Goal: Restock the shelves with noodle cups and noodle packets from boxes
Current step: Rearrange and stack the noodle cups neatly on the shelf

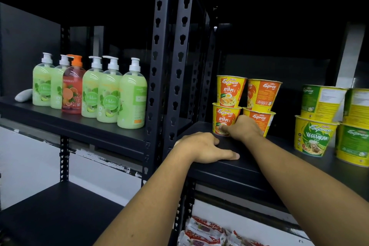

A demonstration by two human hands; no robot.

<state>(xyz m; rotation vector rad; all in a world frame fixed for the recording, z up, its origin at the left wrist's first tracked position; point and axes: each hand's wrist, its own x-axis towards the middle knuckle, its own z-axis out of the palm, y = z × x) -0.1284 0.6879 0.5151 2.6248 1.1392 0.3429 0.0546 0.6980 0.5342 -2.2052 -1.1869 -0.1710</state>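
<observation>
Noodle packets (201,233) lie on the lower shelf. Left hand (201,149) rests flat on the shelf (229,168) edge, fingers (225,155) released. Right hand (242,129) touches the bottom orange cups (225,116), stacked two high; I cannot tell whether it grips them. Green cups (313,136) stand to the right, soap bottles (108,98) on the left

Six pump bottles (108,96) stand in a close row — five green with white pumps, and one orange bottle (72,94) third from the left. A pale grey pouch (24,95) lies just left of them. Two black slotted posts (157,56) rise at their right — a scuffed white wall (30,162) shows below.
</observation>
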